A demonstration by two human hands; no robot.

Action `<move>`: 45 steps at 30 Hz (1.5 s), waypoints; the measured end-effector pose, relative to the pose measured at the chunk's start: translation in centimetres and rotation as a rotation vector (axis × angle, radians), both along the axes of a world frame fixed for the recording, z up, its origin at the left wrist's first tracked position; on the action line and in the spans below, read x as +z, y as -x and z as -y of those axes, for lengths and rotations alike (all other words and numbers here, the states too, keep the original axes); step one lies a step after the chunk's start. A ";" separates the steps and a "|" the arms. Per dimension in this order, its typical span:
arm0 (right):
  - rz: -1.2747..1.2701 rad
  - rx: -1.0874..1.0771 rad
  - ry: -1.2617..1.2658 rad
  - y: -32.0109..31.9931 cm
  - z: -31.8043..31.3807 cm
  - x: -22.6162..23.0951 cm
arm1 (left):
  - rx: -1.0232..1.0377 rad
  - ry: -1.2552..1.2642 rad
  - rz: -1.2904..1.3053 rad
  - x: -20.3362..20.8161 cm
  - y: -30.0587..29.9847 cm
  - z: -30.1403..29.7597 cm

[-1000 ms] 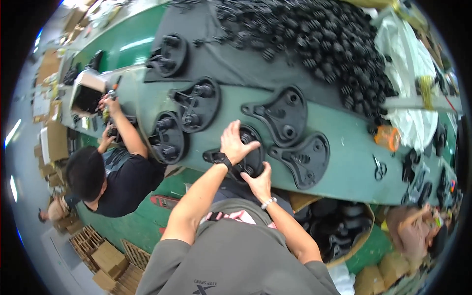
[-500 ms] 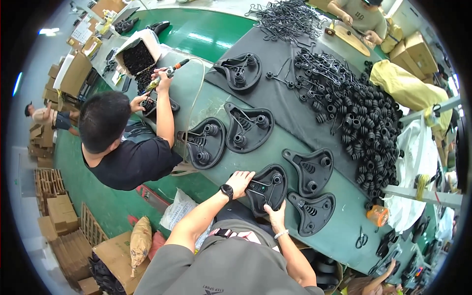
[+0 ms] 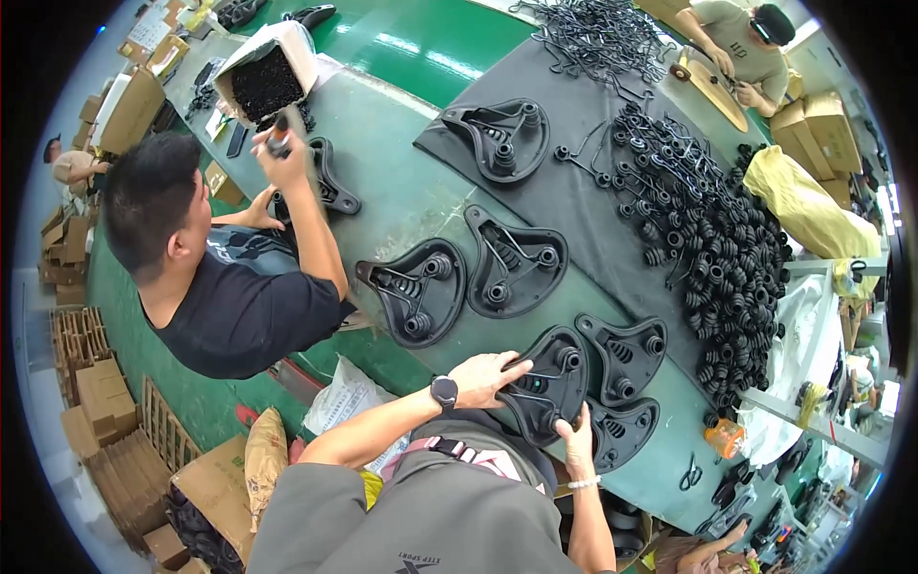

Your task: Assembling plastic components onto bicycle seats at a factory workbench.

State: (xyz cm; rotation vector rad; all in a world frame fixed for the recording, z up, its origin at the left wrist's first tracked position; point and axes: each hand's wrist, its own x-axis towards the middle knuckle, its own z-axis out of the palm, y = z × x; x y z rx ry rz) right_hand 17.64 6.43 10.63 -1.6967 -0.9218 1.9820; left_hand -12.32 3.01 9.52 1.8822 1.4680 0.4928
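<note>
The left hand [image 3: 488,379] grips a black bike seat [image 3: 547,381] by its narrow nose, the right hand [image 3: 578,446] its wide end, at the worktop's [image 3: 660,483] near edge, likely to keep it steady, hollow underside up.

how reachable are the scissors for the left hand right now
Probably not directly: the left hand holds a bicycle saddle, which, with the right hand, lies between it and the scissors.
</note>
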 end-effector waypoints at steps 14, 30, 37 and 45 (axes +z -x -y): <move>-0.297 0.206 -0.240 19.8 -15.5 5.2 | 0.319 -0.484 -0.290 9.5 17.7 -8.4; 0.081 0.064 -0.483 36.0 -9.5 0.5 | 1.336 0.079 0.912 1.7 21.1 -12.1; -0.218 0.430 -0.314 29.4 -9.9 5.2 | 1.505 0.255 0.747 -4.6 34.0 -14.3; 0.052 0.137 0.008 11.4 -2.1 2.6 | 1.312 0.529 1.157 -15.2 42.4 -14.6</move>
